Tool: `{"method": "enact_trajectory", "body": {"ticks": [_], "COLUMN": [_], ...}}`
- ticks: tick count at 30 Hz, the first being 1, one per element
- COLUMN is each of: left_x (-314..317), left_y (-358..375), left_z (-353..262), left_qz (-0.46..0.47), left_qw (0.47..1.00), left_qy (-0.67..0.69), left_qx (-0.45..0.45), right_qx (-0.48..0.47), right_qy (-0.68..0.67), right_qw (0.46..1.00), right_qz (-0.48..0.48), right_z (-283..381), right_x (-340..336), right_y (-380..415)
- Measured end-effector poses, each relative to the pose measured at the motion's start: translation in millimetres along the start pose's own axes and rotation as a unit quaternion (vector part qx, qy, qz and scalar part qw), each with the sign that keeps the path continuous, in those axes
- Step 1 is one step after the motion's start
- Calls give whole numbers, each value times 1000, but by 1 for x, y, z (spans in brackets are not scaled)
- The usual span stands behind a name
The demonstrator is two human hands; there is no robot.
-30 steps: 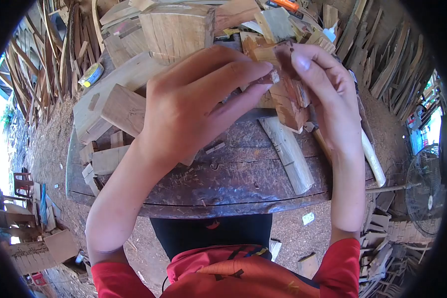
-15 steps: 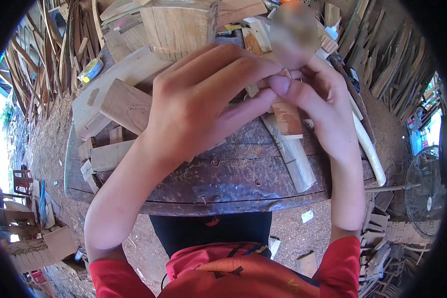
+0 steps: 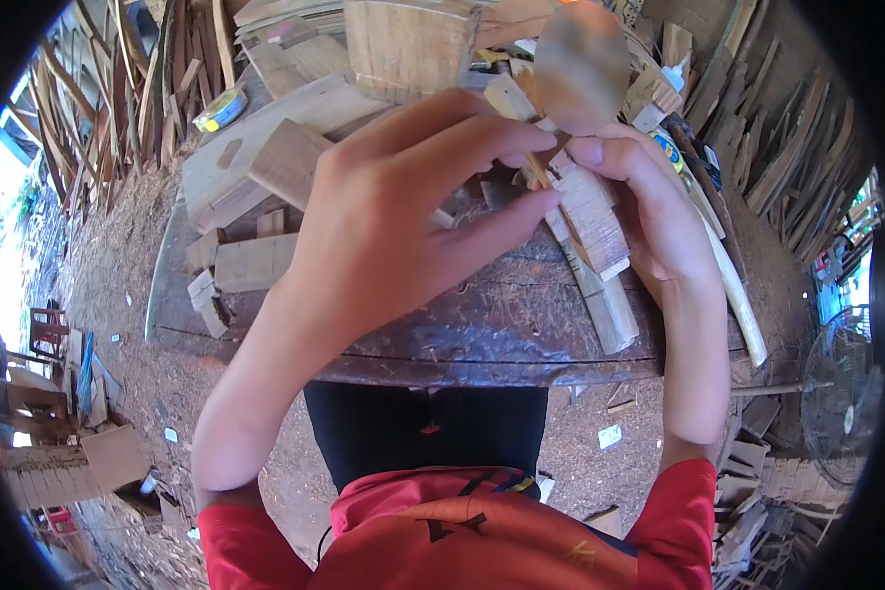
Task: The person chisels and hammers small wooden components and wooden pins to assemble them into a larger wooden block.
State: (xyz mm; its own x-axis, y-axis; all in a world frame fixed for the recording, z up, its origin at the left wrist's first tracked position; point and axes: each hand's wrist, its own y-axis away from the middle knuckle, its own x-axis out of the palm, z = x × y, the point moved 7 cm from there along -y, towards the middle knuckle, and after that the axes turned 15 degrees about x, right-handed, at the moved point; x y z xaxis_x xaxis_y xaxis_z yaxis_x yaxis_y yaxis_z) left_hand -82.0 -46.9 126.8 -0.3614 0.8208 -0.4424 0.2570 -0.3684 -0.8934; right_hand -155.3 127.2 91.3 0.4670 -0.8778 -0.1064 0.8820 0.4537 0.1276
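A flat, pale piece of wood (image 3: 592,218) with a dark notch near its upper end is held up over the workbench. My right hand (image 3: 651,192) grips its right side, thumb near the top and the other fingers mostly hidden behind. From the left, my left hand (image 3: 403,187) curves in, with thumb and fingertips closed about the notched upper-left edge, where a thin brown edge shows between them. Below the held piece, a longer wood strip (image 3: 610,320) lies slanted on the workbench (image 3: 442,339). A blurred round patch covers the area just above my right hand.
Wood offcuts (image 3: 256,264) and a board (image 3: 285,138) lie on the bench's left, with a large wooden block (image 3: 408,49) at the back. A yellow tape measure (image 3: 220,110) sits at the far left. A pale curved stick (image 3: 742,305) runs along the right. A fan (image 3: 836,393) stands beyond.
The wood piece has turned so its pale, wide face shows. My left thumb and fingers have spread slightly, and my right hand has shifted a little right. The whole view has shifted slightly.
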Motion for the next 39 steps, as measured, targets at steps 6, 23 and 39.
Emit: {"method": "enact_trajectory", "body": {"ticks": [6, 23, 39], "left_x": [-5, 29, -31], "left_y": [53, 68, 55], "left_z": [-20, -31, -72], "left_qz": [-46, -99, -19], "left_qw": [955, 861, 957], "left_qy": [110, 351, -109], "left_qx": [-271, -355, -270], "right_qx": [-26, -407, -504], "right_qy": [-48, 463, 492], "right_qw": [998, 760, 664], "right_qz": [25, -208, -252], "right_z": [18, 64, 51], "right_x": [22, 61, 70], "right_y": [13, 87, 119]}}
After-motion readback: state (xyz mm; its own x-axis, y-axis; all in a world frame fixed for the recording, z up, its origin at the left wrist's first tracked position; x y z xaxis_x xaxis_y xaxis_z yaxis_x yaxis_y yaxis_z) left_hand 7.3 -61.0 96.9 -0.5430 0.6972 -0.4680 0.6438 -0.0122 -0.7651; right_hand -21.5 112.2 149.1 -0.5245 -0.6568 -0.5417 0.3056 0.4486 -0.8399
